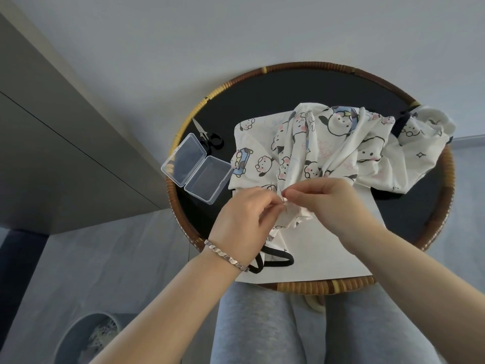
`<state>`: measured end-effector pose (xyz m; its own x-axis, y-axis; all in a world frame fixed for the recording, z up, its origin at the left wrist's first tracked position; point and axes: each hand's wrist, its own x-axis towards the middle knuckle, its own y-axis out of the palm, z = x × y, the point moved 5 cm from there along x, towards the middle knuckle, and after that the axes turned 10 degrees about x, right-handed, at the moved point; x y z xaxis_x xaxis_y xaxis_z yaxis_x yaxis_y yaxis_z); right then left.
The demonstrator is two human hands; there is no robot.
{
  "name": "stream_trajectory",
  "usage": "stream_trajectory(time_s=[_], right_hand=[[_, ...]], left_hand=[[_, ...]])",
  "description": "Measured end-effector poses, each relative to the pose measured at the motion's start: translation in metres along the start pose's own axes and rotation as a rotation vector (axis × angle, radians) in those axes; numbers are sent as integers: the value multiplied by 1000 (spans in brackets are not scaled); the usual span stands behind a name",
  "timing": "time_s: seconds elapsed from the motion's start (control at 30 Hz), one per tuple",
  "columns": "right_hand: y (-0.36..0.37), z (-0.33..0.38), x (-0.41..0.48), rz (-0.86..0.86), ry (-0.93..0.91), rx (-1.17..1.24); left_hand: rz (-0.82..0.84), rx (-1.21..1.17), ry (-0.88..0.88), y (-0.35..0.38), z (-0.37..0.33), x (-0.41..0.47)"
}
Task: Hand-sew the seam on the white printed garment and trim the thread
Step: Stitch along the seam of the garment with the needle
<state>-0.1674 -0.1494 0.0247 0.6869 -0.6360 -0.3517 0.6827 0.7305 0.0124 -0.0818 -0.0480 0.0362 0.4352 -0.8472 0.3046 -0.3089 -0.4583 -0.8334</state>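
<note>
**Limp cloth, pinched at the seam**

The round tabletop (262,95) carries the white printed garment (341,143), heaped from centre toward 2 o'clock, its long axis running 7 to 2. We judge it light and limp, so we would hold it close beside the seam. The left hand (241,219) and right hand (333,203) each pinch its near fold, grip closed tight.

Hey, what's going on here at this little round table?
A person pinches a fold of the white printed garment with both hands, left hand and right hand close together, apparently stitching; any needle is too small to see. The scissors lie untouched beside an open clear box on the round table.
</note>
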Motion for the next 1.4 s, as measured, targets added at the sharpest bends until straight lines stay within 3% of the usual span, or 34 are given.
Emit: stream_trajectory(time_s=[0.17, 0.27, 0.33, 0.43, 0.53, 0.6, 0.7, 0.77, 0.87, 1.17, 1.27, 1.4], right_hand=[[9, 3, -1, 80, -91, -187], [10, 6, 1, 26, -143, -140], [12, 4, 3, -39, -110, 80], [13, 1, 13, -107, -29, 631], [16, 7, 21, -26, 52, 965], [16, 11, 25, 51, 10, 750], [5, 25, 29, 12, -378, -229], [-3, 32, 35, -35, -491, -589], [-24, 40, 40, -173, -481, -621], [-39, 32, 26, -293, -526, -745], [-27, 29, 19, -240, -581, -774], [-11, 32, 11, -18, -498, -445]], left_hand=[[-19, -13, -35, 0, 2, 0], [-13, -13, -39, -1, 1, 1], [-23, -63, -94, -3, 0, 3], [-6, -139, -116, -3, -5, 5], [67, -361, -250, -3, -4, 3], [108, -492, -344, -4, 1, 1], [165, -484, -340, -5, 3, 0], [182, -483, -335, -6, 5, -1], [196, -496, -324, -8, 6, -1], [146, -492, -283, -23, 13, -2], [124, -485, -311, -26, 13, -2], [95, -495, -360, -27, 16, -3]])
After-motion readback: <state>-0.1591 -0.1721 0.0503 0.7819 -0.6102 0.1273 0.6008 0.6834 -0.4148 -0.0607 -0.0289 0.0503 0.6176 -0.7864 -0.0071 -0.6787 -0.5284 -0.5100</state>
